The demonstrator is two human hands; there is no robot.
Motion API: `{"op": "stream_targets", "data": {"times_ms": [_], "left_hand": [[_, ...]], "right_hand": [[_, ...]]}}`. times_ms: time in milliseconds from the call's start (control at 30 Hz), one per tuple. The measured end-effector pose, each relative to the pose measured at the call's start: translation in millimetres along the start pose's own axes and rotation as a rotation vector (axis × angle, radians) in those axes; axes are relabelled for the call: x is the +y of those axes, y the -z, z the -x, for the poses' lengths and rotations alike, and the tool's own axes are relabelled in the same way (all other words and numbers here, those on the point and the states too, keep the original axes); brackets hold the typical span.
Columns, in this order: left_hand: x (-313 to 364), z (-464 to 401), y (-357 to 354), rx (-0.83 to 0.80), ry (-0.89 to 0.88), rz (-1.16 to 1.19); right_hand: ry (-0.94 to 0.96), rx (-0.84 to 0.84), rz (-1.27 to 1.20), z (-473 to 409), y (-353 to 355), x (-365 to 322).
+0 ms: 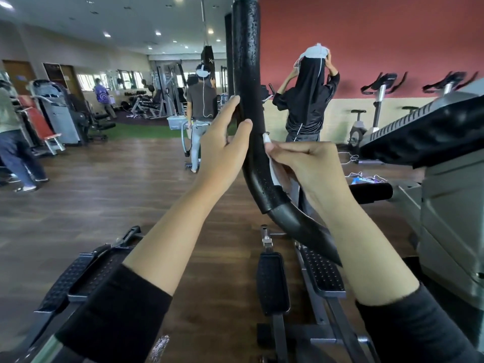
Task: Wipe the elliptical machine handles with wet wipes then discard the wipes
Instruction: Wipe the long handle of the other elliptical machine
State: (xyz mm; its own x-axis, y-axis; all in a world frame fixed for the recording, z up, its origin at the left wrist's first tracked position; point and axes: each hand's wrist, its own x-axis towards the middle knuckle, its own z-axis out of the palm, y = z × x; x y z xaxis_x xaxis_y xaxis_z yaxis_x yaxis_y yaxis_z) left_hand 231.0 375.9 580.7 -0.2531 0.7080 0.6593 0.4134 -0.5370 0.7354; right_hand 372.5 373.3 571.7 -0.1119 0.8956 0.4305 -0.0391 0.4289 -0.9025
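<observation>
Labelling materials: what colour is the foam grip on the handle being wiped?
Black, with a pitted texture, on the handle grip. Head view, the only one.

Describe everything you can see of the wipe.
The wipe is a small white sheet, thin and crumpled, mostly hidden. The right hand pinches it and presses it against the right side of the black foam handle, near the bend above the foam's lower end. Only a tip above the fingers and a strip below them show. Whether it is wet cannot be told. The left hand rests on the handle's other side, not touching the wipe.
</observation>
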Motion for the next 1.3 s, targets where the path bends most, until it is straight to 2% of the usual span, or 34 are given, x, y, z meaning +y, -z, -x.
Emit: {"op": "stream_targets", "data": {"times_ms": [133, 267, 400, 567, 767, 1067, 1300], "left_hand": [[0.0, -8.2, 2.6, -0.046, 0.018, 0.011], [2.3, -19.4, 5.3, -0.074, 0.025, 0.037], [1.3, -32.8, 4.9, -0.086, 0.032, 0.046], [0.0, -41.4, 3.9, -0.109, -0.004, 0.069], [-4.6, -50.9, 4.4, -0.118, -0.052, 0.083], [-7.1, -75.7, 0.3, -0.107, -0.117, 0.087], [-9.7, -83.4, -0.6, -0.118, -0.142, 0.094]], "right_hand": [[0.009, 0.017, -0.046, -10.0, -3.3, -3.0], [0.004, -0.078, 0.01, 8.1, 0.1, -10.2], [0.003, 0.085, -0.053, -10.9, -8.2, -15.3], [0.012, 0.188, 0.002, -47.8, -22.1, -24.3], [0.037, 0.101, -0.041, -28.2, -18.9, -23.1], [0.023, 0.262, -0.091, -76.7, -38.2, -38.0], [0.004, 0.191, -0.076, -70.3, -21.7, -19.4]]}}
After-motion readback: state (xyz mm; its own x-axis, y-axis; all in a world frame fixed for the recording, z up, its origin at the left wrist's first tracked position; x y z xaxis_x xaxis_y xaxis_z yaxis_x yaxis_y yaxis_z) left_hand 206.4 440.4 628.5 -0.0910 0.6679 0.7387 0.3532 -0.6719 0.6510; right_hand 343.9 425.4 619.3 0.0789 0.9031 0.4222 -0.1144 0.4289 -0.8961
